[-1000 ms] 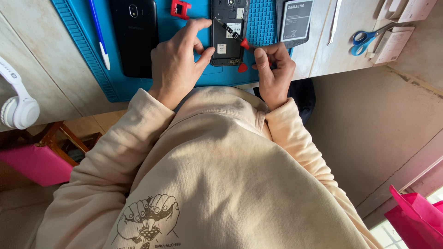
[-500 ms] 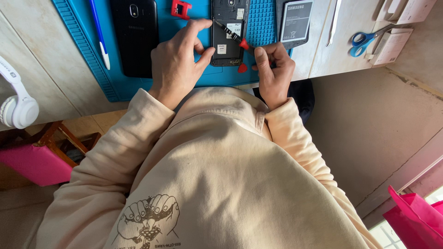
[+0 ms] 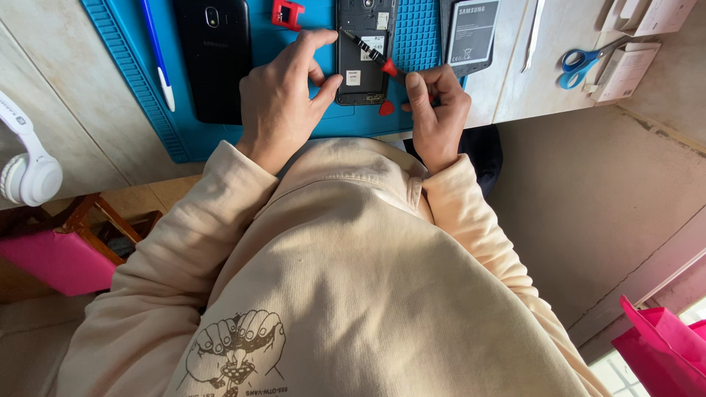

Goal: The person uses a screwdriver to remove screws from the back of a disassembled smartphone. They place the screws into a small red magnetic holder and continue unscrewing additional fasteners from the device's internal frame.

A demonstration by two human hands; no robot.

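Change: Little has shifted since the earlier frames; both hands sit where they were, and the screwdriver keeps the same slant over the phone.
Headphones: white headphones (image 3: 28, 165) lie at 9 o'clock, on the desk (image 3: 70, 110), well apart from the work.
Pen: a blue pen (image 3: 157, 55) rests on the blue mat (image 3: 184, 136), near its left edge.
Back cover: a black back cover (image 3: 215, 59) lies just left of the left hand.
Left hand: the left hand (image 3: 283, 95) steadies the opened phone (image 3: 363, 51), thumb pressed on its lower left corner, forefinger reaching to its upper edge; its grip is spread, fingers apart.
Phone: it lies back-up at 12 o'clock on the mat, cover off, battery bay bare.
Screwdriver: a slim screwdriver (image 3: 368, 53) with a red collar slants across the phone, tip at its upper left.
Right hand: the right hand (image 3: 435, 103) has its grip clamped on the screwdriver's handle end.
Pick: a red pick (image 3: 386, 109) lies just below the phone.
Battery: a dark battery (image 3: 471, 33) lies at 1 o'clock (already out).
Scissors: blue scissors (image 3: 581, 59) lie further right.
Progress: cover and battery are off; judging by the tip's place, screw work is in hand, and the inner frame looks not yet lifted.
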